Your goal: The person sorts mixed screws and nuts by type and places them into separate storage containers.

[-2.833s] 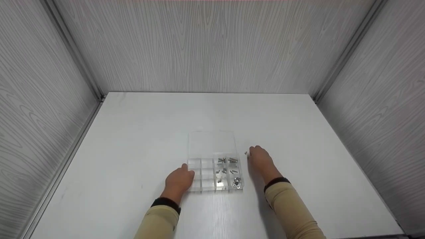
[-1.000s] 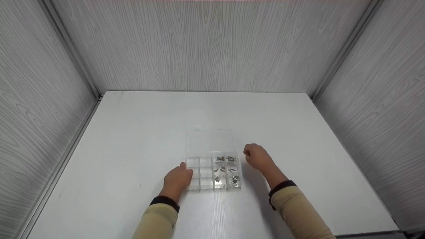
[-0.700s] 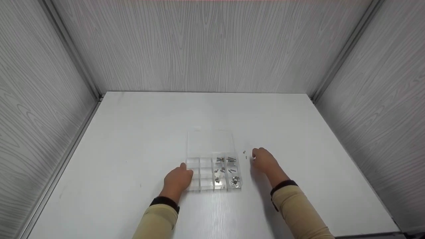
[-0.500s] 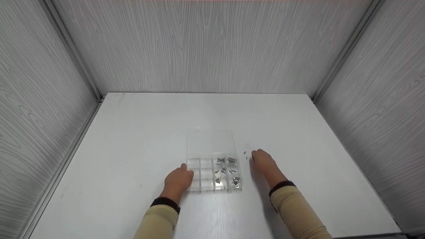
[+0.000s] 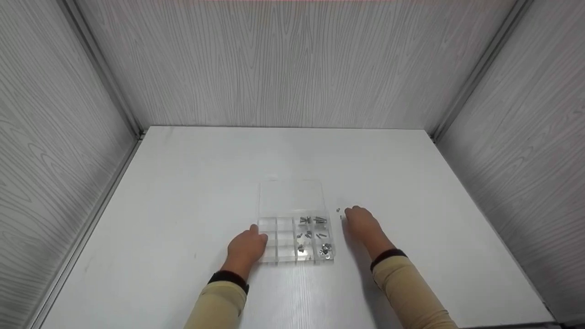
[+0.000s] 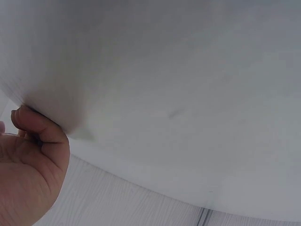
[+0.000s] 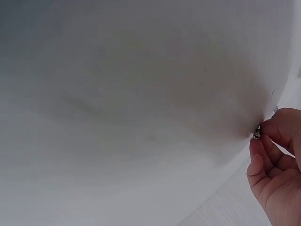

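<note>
A clear plastic compartment box (image 5: 286, 238) lies on the white table with its transparent lid (image 5: 291, 197) folded back behind it. My left hand (image 5: 247, 246) grips the box's left side, thumb over the rim; in the left wrist view its fingers (image 6: 40, 127) are curled. To the right of the box, my right hand (image 5: 363, 225) is low at the tabletop. The right wrist view shows a small screw (image 7: 256, 134), its recessed head visible, pinched between thumb and fingertips. Just left of that hand lie two tiny metal pieces (image 5: 338, 210).
Screws (image 5: 320, 220) and other small metal parts (image 5: 326, 249) sit in the box's two right-hand columns; the two left columns show bare floors. Grey wood-grain panels (image 5: 292, 64) enclose the white table (image 5: 183, 183) at the back and both sides.
From over the small pieces, my right hand has shifted slightly right and down to the table, uncovering two of them. Metal parts in the third column's front compartment have increased since the earliest frame. Left hand stays put.
</note>
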